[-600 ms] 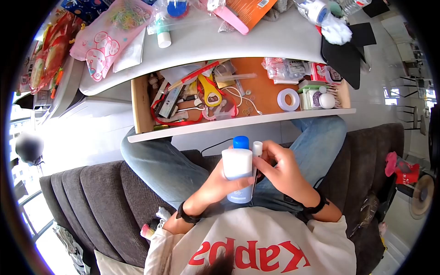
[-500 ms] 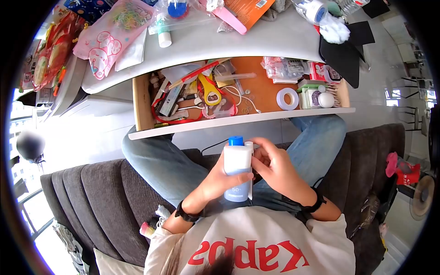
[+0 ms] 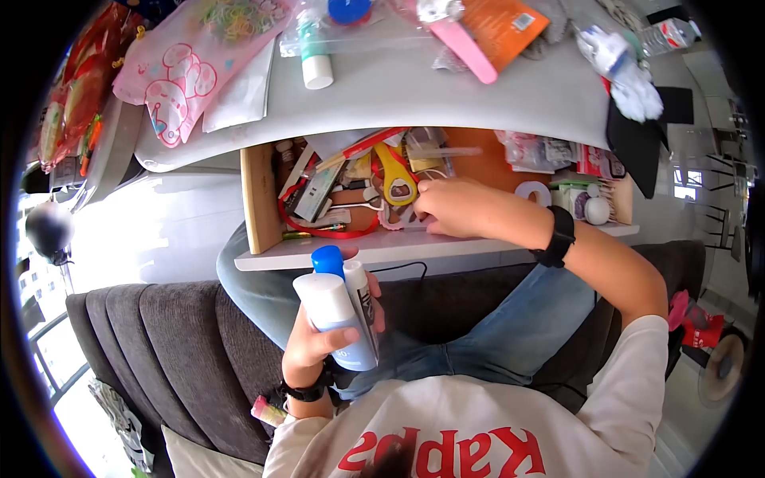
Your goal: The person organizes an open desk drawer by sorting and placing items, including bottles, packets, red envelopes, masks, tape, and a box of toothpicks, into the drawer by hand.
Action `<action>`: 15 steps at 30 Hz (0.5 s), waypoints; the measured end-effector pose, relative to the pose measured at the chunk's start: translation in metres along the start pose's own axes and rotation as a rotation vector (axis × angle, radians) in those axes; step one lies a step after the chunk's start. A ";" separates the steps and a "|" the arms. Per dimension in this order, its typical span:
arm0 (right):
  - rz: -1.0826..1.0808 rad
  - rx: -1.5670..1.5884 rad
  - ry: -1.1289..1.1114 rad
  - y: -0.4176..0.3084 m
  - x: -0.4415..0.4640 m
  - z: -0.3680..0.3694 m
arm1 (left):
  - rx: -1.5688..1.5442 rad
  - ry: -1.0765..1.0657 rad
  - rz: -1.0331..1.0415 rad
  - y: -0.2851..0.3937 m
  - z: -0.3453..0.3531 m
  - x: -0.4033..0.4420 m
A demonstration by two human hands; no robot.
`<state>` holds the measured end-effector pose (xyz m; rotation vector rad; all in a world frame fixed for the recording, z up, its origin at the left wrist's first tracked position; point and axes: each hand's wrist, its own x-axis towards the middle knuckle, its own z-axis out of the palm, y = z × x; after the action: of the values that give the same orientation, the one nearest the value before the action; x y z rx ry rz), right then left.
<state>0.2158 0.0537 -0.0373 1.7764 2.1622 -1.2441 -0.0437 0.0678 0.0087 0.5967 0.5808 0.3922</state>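
Observation:
My left hand (image 3: 307, 344) is wrapped round several containers above my lap: a white-and-pale-blue sunscreen bottle (image 3: 327, 307), a slim white tube (image 3: 358, 287) beside it, and a blue-capped container (image 3: 327, 260) partly hidden behind. Inside the pulled-out drawer (image 3: 470, 248), my right hand (image 3: 450, 207) reaches down over the front panel with its fingers curled together. Whatever lies between those fingertips is hidden. Just left of them is a yellow-handled tool (image 3: 396, 179). A red strap (image 3: 351, 234) and a white cable end (image 3: 355, 205) lie farther left.
The drawer's right side holds a roll of white tape (image 3: 532, 192), plastic packets (image 3: 534, 151) and a small box with cotton swabs (image 3: 575, 195). On the desk above are a pink bag (image 3: 187, 80), a white-capped tube (image 3: 317, 70), an orange package (image 3: 502, 32) and white gloves (image 3: 625, 76).
My right hand has left the bottles and moved up into the drawer. My left hand has shifted left with the containers and tilted them. The view has shifted too.

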 end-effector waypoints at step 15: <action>0.043 1.115 -0.145 0.003 -0.044 -0.052 | 0.190 0.002 -0.112 0.022 0.020 0.039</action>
<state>0.2542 0.0508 0.0188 1.8238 1.3467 -2.7669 -0.0055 0.0959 0.0213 0.7417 0.6549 0.2336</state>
